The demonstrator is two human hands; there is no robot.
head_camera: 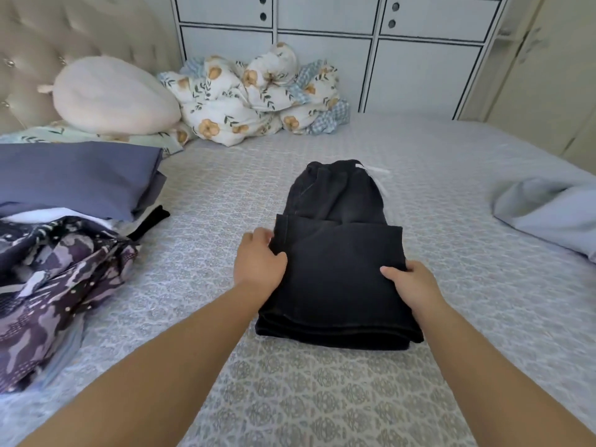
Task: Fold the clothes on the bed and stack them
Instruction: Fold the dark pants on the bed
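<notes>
One pair of black trousers (335, 262) lying folded mid-bed (322, 398), two hands gripping its side edges, left hand (258, 261) thumb curling over the fold, right hand (411, 282) likewise, one blue folded stack (77, 179) sitting left, one patterned purple garment (54, 285) lying beside it, one round pillow (113, 95), one floral quilt (254, 95)

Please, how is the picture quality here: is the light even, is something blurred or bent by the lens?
Head view: soft, even daylight, no glare; the black trousers lose fold detail in darkness; both hands look fairly sharp; wide-angle lens bends the cabinet lines and bed edges; the far bedding is slightly soft.
</notes>
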